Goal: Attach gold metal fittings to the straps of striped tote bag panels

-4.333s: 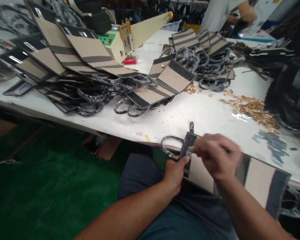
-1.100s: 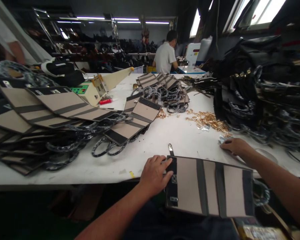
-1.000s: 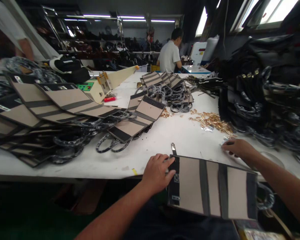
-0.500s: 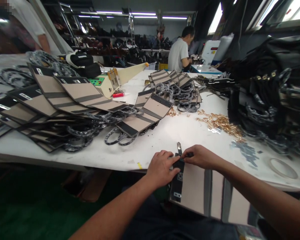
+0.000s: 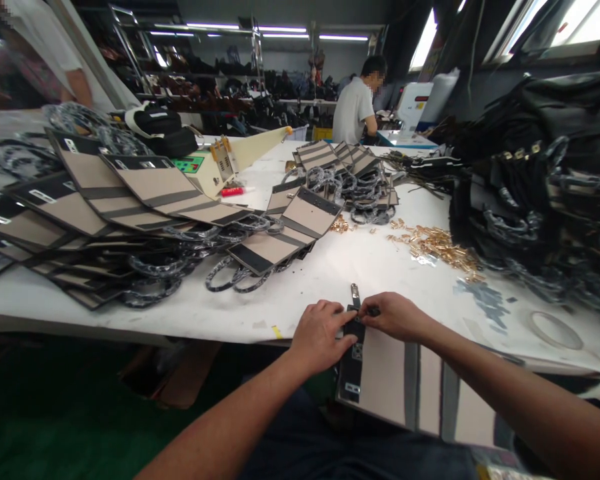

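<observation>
A beige panel with dark stripes lies at the table's front edge, partly over my lap. Along its left end runs a black strip with metal fittings, and a short strap with a metal tip sticks out beyond it. My left hand rests on the black strip, index finger and thumb apart. The fingers of my right hand are pinched together at the strip's upper end, close to my left index fingertip; a small dark piece shows at them.
Stacked beige panels with wrapped handles cover the table's left. Gold-coloured metal pieces, grey scraps and a tape ring lie right. Black bags are heaped beyond. A person is at the back.
The view has shifted slightly. My right hand's fingers have moved a little at the strip's upper end; my left hand stays on the strip.
</observation>
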A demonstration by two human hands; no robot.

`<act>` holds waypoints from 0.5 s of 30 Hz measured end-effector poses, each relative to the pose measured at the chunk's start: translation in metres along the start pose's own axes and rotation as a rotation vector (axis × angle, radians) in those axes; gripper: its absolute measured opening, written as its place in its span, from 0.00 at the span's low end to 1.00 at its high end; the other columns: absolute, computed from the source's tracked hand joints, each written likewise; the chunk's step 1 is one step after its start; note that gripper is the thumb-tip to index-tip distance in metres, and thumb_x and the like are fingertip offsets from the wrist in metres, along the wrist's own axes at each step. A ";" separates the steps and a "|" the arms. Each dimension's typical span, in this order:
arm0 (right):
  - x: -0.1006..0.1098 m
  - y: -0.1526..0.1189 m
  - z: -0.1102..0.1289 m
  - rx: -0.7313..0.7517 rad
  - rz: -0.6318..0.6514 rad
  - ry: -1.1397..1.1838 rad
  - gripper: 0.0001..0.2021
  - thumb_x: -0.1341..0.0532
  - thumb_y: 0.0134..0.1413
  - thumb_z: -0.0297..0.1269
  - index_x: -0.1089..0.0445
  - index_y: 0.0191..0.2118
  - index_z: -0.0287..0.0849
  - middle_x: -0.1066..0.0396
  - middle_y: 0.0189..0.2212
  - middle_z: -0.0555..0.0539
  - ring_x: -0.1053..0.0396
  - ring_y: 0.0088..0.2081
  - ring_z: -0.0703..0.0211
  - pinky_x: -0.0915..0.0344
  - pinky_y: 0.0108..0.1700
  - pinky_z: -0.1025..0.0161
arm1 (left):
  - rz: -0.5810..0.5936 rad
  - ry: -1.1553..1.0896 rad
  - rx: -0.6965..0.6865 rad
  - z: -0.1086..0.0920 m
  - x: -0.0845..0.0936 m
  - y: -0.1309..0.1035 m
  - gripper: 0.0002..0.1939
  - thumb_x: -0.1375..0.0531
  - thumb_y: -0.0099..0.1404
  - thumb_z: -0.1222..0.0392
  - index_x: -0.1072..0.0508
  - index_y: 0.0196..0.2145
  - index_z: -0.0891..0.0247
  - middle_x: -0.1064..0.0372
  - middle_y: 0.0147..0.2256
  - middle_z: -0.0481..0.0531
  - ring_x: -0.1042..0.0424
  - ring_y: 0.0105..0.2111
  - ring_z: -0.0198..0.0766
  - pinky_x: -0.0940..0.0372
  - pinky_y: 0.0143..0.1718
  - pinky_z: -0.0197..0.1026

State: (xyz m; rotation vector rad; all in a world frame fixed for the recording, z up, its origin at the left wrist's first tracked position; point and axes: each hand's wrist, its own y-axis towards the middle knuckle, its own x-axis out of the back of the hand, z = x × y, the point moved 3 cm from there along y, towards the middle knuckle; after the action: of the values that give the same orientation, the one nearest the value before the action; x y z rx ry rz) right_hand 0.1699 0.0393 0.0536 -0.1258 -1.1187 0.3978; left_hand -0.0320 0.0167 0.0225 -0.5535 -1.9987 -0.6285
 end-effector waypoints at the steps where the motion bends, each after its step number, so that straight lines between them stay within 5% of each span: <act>1: 0.001 0.001 0.000 0.002 0.010 0.004 0.07 0.35 0.57 0.37 0.17 0.37 0.50 0.18 0.35 0.51 0.24 0.37 0.54 0.37 0.39 0.63 | 0.004 0.001 -0.004 0.000 0.000 0.000 0.26 0.32 0.68 0.48 0.26 0.62 0.50 0.27 0.55 0.52 0.32 0.54 0.51 0.36 0.54 0.54; 15: 0.003 0.000 0.005 -0.019 -0.022 -0.087 0.06 0.34 0.57 0.38 0.17 0.38 0.51 0.18 0.36 0.50 0.24 0.38 0.51 0.40 0.36 0.61 | 0.012 0.012 -0.004 -0.002 0.001 0.001 0.25 0.32 0.69 0.49 0.26 0.62 0.50 0.27 0.55 0.53 0.32 0.55 0.50 0.35 0.55 0.53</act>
State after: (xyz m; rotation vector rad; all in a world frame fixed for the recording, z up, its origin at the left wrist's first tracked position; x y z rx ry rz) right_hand 0.1669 0.0405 0.0583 -0.1136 -1.2090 0.3759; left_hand -0.0310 0.0161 0.0245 -0.5625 -1.9816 -0.6269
